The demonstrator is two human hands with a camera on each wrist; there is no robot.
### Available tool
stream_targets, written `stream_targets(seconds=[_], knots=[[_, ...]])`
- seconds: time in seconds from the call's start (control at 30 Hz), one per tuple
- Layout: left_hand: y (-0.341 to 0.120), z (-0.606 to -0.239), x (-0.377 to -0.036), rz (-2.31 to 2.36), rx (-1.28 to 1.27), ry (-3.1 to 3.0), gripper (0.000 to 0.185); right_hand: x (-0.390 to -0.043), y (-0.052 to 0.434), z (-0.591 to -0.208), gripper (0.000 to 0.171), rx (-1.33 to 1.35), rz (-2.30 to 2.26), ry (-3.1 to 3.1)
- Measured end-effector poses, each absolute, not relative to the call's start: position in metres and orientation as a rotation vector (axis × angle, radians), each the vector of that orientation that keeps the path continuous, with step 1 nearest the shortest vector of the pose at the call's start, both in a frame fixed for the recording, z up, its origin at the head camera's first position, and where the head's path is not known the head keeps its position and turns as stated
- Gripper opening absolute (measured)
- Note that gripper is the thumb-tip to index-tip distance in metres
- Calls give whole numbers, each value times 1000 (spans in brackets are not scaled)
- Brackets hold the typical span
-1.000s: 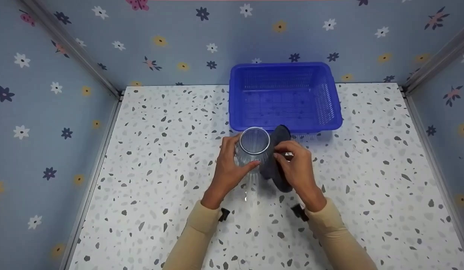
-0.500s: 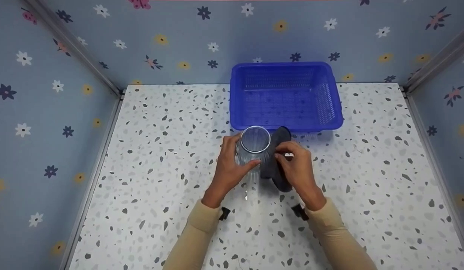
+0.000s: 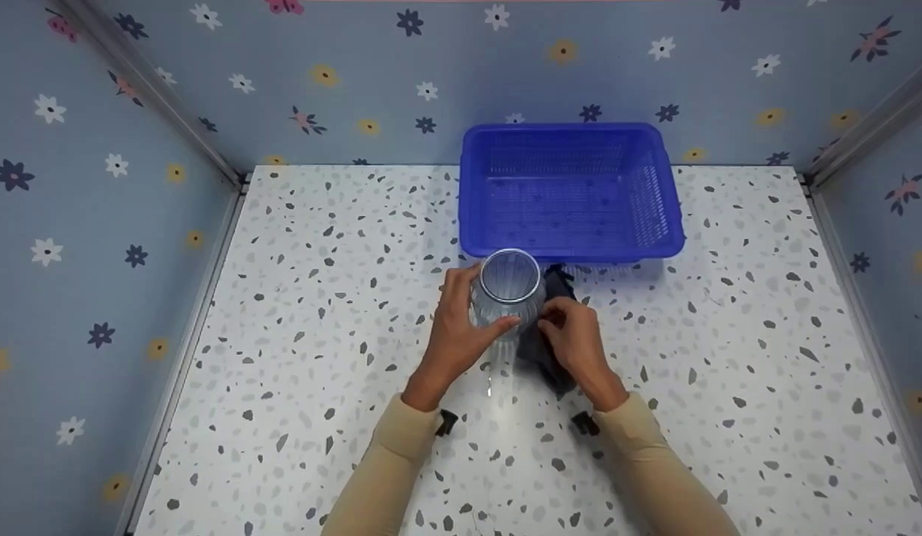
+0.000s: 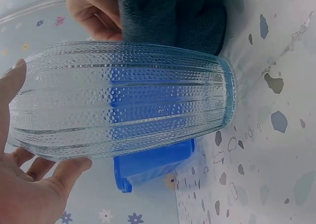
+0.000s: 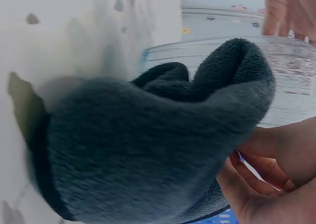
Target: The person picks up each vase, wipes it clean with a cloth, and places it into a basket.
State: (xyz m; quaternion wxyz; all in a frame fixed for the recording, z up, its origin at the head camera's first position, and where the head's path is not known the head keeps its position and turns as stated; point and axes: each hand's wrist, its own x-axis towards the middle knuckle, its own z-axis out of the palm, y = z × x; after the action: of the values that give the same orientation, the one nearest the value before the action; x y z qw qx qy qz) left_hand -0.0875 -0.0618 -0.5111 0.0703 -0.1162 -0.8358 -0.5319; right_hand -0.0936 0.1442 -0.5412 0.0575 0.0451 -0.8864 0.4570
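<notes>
Two hands are working at mid-table, left to right. Left hand (image 3: pixel 456 333) is gripping the glass (image 3: pixel 507 292), thumb and fingers curling round its ribbed, dotted side. In the left wrist view, thumb is pressing one side, fingers wrapping the other. Glass is standing upright on the table (image 3: pixel 319 357), mouth up, just in front of the basket's near rim. Nothing is showing inside the glass.

Right of the glass, the cloth (image 3: pixel 544 344) is touching the glass wall. Cloth is dark grey, fluffy, bunched up, part of it hanging down to the table. Right hand (image 3: pixel 576 345) is pinching the cloth, fingers curling round a fold and pressing it against the glass. Right wrist view is showing the cloth (image 5: pixel 148 150) folding over the fingers (image 5: pixel 256 184), with the glass (image 5: pixel 296 85) right behind it.

Blue basket (image 3: pixel 655 246) is sitting at the back right of the table, close to the far wall, mesh sides, open top. Cloth's upper end is lying just beside its front rim; cannot tell if touching. Both sleeves are beige, a black clip showing at each wrist.
</notes>
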Motion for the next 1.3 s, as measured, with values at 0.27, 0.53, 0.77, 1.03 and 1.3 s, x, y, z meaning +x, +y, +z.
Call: stream_targets(seconds=[0.27, 0.53, 0.77, 1.03, 1.3], knots=[[-61, -510, -88, -1603, -360, -2519, 89, -94, 145, -546, 11, 128, 1374, -2701], [-61, -511, -87, -1608, -348, -2518, 90, -93, 144, -549, 11, 81, 1434, -2675], [-63, -513, -87, -1591, -347, -2512, 90, -87, 143, -538, 10, 92, 1465, -2625], [-62, -511, -89, -1575, -370, -2502, 88, -83, 144, -522, 11, 94, 1588, -2483], [-62, -513, -89, -1576, -380, -2500, 89, -82, 145, -499, 12, 132, 1580, -2387]])
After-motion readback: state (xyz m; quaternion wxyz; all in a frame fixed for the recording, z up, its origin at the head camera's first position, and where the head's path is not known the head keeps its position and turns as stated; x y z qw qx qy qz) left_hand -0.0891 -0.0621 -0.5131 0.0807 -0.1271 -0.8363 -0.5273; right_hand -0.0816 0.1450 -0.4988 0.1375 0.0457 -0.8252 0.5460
